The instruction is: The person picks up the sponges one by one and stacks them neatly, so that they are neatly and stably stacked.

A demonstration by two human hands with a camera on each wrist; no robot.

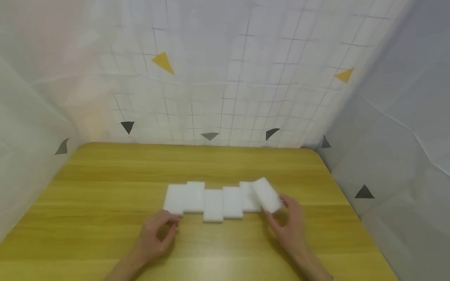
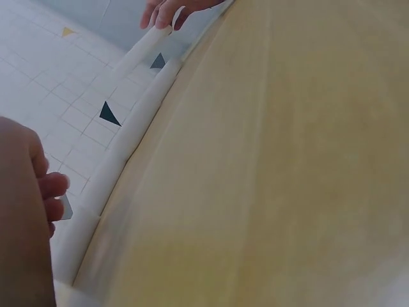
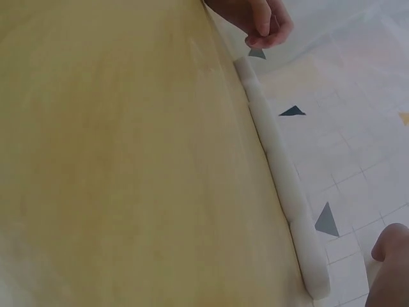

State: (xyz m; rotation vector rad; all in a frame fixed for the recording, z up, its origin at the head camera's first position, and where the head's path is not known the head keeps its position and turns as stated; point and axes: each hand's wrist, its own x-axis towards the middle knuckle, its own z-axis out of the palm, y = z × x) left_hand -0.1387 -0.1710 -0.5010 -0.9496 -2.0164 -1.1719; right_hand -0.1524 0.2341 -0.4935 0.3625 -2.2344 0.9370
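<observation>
- A white block [image 1: 267, 195] is up in the air over the right end of a row of similar blocks, tilted and turned askew to them; in the head view it partly covers the last one.
- The right hand [image 1: 291, 225] has hold of it in a pinching grip, the thumb at its near corner and the fingers along its right side, so most of the block juts out to the far left of the grip.
- Five more white blocks [image 1: 213, 206] lie flat on the counter, side by side in an uneven line, the middle one set nearest the person.
- The left hand [image 1: 156, 234] is just beside the near edge of the leftmost block [image 1: 175, 198], its fingers loosely curled and its grip holding nothing; whether a fingertip touches that block cannot be told.
- The wood-grained counter [image 1: 214, 164] extends around both hands.
- Behind it is a white sheet [image 1: 207, 58] with grid lines, carrying yellow triangles [image 1: 163, 62] and dark triangles [image 1: 127, 127].
</observation>
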